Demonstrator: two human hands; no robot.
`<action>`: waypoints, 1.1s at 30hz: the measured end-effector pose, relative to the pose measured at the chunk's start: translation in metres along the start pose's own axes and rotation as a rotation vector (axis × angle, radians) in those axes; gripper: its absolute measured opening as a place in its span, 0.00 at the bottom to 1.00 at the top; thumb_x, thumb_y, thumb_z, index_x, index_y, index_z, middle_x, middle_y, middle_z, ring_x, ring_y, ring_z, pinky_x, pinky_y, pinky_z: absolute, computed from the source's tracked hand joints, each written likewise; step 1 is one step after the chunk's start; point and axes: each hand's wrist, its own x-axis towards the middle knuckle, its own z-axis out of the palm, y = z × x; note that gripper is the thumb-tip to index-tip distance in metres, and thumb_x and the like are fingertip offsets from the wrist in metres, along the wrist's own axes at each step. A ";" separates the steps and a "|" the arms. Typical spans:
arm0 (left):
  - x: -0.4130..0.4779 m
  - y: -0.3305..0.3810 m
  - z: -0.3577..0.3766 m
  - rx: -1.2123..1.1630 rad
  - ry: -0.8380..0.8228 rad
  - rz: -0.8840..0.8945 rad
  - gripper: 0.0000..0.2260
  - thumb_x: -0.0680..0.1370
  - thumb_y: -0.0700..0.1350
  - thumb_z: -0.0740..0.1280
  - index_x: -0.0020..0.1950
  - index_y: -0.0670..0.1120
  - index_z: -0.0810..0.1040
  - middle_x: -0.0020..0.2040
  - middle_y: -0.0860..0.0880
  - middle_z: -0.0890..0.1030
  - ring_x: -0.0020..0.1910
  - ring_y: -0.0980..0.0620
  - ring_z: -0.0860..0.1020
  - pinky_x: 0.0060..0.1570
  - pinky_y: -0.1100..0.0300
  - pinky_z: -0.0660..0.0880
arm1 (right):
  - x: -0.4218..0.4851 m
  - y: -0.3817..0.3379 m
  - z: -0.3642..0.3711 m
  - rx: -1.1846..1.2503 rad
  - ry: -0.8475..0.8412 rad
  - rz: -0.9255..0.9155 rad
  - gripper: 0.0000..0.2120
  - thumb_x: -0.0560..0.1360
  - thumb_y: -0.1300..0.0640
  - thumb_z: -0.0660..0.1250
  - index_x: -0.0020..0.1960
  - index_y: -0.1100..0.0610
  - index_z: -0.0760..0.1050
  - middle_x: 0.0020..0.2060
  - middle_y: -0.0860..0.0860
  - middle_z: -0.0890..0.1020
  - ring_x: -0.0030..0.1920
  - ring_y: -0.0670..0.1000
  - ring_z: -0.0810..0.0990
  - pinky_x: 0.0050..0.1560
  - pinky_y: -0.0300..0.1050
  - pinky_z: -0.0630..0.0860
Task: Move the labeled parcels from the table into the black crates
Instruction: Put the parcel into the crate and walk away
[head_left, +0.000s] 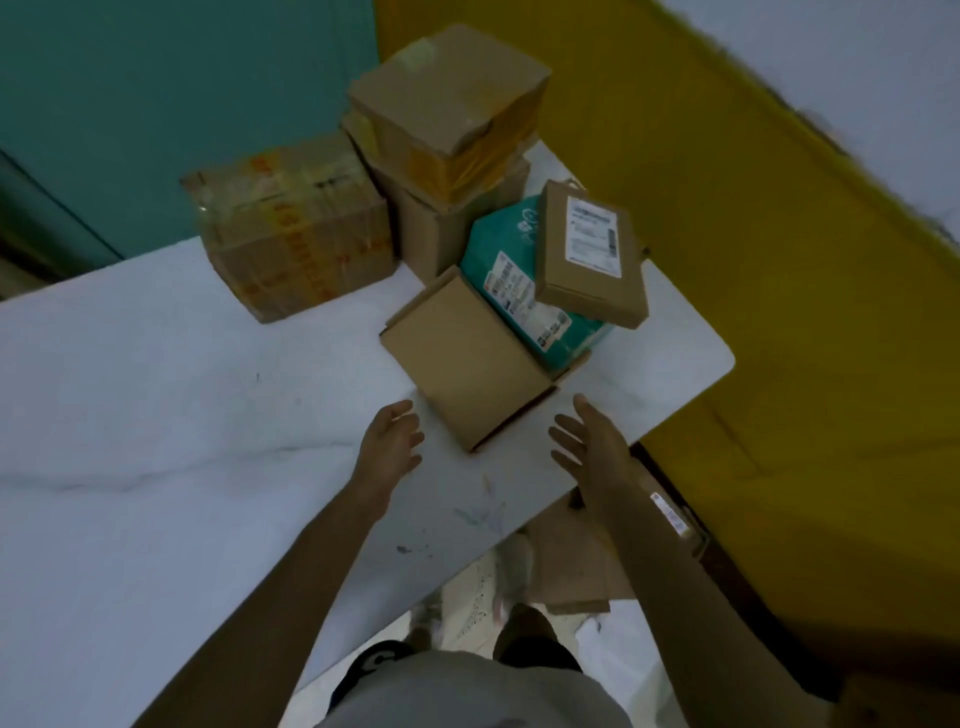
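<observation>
On the white table (156, 415), by teal and yellow walls, sit an orange-printed carton (296, 228), a teal parcel (514, 275) and a small labelled box (587, 260); the print is unreadable. The left hand (387, 447) and right hand (592, 447) flank a plain box (467, 358), fingers spread, grasping nothing.

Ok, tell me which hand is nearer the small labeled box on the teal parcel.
Right. The right hand is directly on the near side of the small labeled box; the left hand is further left, beyond the plain brown box.
</observation>
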 end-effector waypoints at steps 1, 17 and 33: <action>0.003 0.000 0.005 0.010 0.005 -0.021 0.14 0.81 0.44 0.59 0.67 0.48 0.69 0.51 0.51 0.76 0.53 0.50 0.75 0.56 0.52 0.72 | 0.009 -0.003 0.002 -0.008 -0.005 0.035 0.19 0.76 0.45 0.67 0.63 0.52 0.70 0.60 0.54 0.78 0.59 0.55 0.78 0.62 0.54 0.74; -0.025 -0.001 0.069 -0.289 0.236 -0.025 0.18 0.79 0.47 0.65 0.68 0.50 0.67 0.60 0.46 0.75 0.54 0.48 0.77 0.44 0.57 0.75 | 0.033 -0.012 0.020 -0.320 -0.436 0.175 0.12 0.75 0.53 0.70 0.57 0.54 0.75 0.49 0.52 0.84 0.48 0.51 0.83 0.47 0.44 0.77; -0.087 0.041 0.000 -0.039 0.384 0.463 0.26 0.80 0.49 0.62 0.77 0.56 0.58 0.74 0.53 0.65 0.70 0.51 0.67 0.63 0.55 0.69 | -0.024 -0.063 0.068 -0.547 -0.731 -0.454 0.09 0.73 0.58 0.71 0.52 0.48 0.78 0.48 0.48 0.83 0.52 0.51 0.82 0.45 0.40 0.79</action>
